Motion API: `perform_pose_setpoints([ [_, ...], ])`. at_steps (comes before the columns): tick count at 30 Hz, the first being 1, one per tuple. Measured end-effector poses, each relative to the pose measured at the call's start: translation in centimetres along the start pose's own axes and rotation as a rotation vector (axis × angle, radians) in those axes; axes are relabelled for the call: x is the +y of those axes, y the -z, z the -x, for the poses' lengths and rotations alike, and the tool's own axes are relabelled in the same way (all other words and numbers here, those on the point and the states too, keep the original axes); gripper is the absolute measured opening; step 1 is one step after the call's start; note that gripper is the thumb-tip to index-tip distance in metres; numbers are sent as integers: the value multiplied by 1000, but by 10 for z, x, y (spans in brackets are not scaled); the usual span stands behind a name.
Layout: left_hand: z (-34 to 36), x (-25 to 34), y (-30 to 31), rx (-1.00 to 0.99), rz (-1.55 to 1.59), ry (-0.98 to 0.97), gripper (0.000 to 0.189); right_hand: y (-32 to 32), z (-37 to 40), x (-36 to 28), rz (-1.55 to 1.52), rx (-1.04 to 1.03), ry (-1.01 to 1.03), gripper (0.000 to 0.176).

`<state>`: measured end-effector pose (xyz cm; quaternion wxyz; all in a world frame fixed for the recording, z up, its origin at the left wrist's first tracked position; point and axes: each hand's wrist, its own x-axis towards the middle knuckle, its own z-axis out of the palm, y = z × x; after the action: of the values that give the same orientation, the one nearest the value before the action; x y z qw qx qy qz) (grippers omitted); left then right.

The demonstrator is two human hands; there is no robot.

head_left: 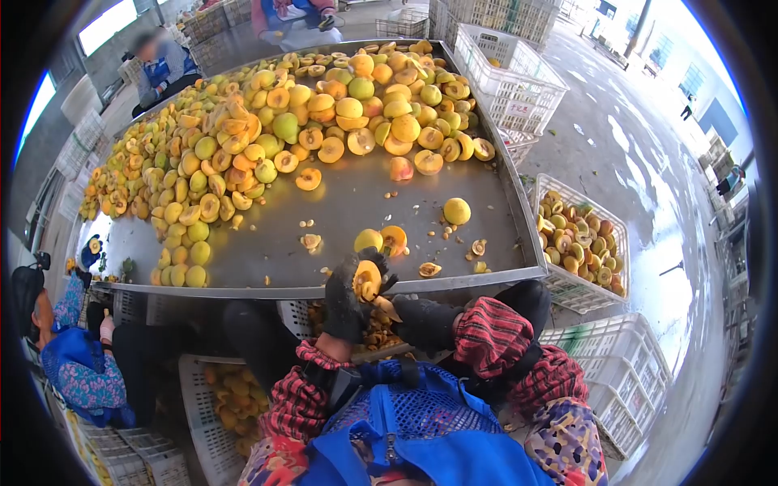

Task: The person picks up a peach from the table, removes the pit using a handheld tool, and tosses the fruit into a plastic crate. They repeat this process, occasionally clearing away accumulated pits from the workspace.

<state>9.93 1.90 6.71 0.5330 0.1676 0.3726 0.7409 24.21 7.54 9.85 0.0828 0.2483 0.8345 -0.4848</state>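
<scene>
Near the table's front edge, my left hand [348,296], in a dark glove, is closed around a halved yellow fruit [367,279] with its cut face showing. My right hand [417,318], also dark-gloved, is closed just right of and below it; a small pale tool tip [386,307] sticks out from its fingers toward the fruit. The rest of the tool is hidden in the hand. Just beyond my left hand, a yellow fruit [368,240] and a cut orange half [394,240] lie on the metal table [340,202].
A large heap of whole and halved fruit [243,138] covers the table's far and left parts. Right of the table stand a crate of halves [582,247] and a white crate [616,373]. A crate of fruit [235,397] is below left. Co-workers sit left and beyond the table.
</scene>
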Motion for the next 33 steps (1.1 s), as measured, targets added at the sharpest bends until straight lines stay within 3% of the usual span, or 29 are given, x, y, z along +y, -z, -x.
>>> perform_pose_setpoints([
  [3, -11, 3, 1, 102, 242, 163, 37, -8, 7, 4, -8, 50, -70, 28],
  [7, -24, 15, 25, 119, 495, 114, 38, 8, 32, -29, -3, -85, -165, 21],
  [9, -26, 27, 31, 89, 481, 11, 38, -9, 21, 10, -342, -167, -114, 23],
  [14, -26, 37, 44, 73, 484, -62, 45, -12, 14, -13, -150, 171, 28, 30],
  [16, -16, 43, 30, 29, 492, -12, 44, -12, 10, -26, -488, 94, -117, 33],
  [20, -16, 35, 27, -50, 547, 62, 40, -14, 0, -39, -762, 165, -107, 35],
  [22, -9, 27, 19, -88, 186, -71, 41, -18, -3, -44, -901, 249, -54, 34],
  [26, 6, 36, 6, -203, -633, -300, 36, -22, -18, -22, -722, 412, -31, 32],
  [27, 2, 43, 7, -228, -1083, -470, 43, -17, -17, -21, -700, 433, 0, 30],
  [30, 7, 64, -2, -261, -1337, -406, 48, -9, -23, -3, -389, 516, 129, 26],
  [33, -1, 52, 12, -252, -1156, -285, 51, -7, -23, -6, -191, 628, 246, 25],
])
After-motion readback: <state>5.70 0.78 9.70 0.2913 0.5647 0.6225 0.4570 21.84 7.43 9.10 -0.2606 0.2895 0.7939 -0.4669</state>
